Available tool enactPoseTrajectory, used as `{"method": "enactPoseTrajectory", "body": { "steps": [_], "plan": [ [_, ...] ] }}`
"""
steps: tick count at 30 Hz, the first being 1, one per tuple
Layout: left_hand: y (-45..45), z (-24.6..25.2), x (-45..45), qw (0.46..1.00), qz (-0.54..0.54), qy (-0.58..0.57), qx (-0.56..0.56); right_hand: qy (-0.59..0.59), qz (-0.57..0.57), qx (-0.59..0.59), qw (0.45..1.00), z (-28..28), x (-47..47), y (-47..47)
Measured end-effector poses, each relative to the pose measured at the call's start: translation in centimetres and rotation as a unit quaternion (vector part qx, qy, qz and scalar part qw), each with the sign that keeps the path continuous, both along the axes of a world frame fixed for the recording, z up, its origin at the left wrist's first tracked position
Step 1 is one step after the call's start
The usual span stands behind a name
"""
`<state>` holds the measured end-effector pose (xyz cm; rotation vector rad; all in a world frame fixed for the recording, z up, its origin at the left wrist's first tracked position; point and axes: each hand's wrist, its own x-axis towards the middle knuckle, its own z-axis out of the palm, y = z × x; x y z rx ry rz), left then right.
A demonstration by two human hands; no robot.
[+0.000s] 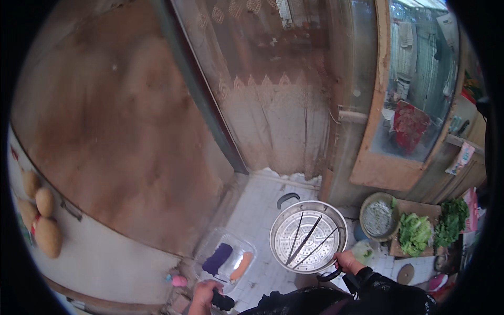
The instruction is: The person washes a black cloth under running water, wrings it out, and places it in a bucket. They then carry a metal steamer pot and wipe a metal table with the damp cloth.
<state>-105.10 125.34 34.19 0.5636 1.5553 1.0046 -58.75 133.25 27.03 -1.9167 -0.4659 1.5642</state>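
Observation:
A round stainless-steel steamer pot [275,252] with a perforated steamer plate inside is in front of me, right of centre. Several thin dark sticks [309,240] lie across the plate. My right hand [345,261] is closed at the pot's near right side, where the black loop handle [330,276] meets the rim. The opposite handle [288,200] is free. Low on the left, my left hand [206,293] has curled fingers beside a lumpy black object [223,301]; whether they hold it is unclear. Just beyond is a clear plastic tray [247,246] with a purple and an orange item.
On the right, a basin [365,230] of pale shredded food stands beside a board [413,206] with leafy greens [415,233]. A curtained doorway [275,118] is ahead. A brown panel [130,130] fills the left, with gourds [49,238] by its lower edge.

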Motion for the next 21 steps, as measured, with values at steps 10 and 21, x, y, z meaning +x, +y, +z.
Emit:
{"method": "enactPoseTrajectory", "body": {
  "steps": [10,21],
  "plan": [
    [20.8,7.3,0.1,0.985,-0.157,0.049,-0.044,-0.026,0.042,0.007,0.999,1.1,-3.6,16.6],
    [52.3,9.9,1.7,0.885,-0.461,-0.019,0.053,-0.097,-0.086,0.008,0.991,5.9,-9.6,27.1]
  ]
}}
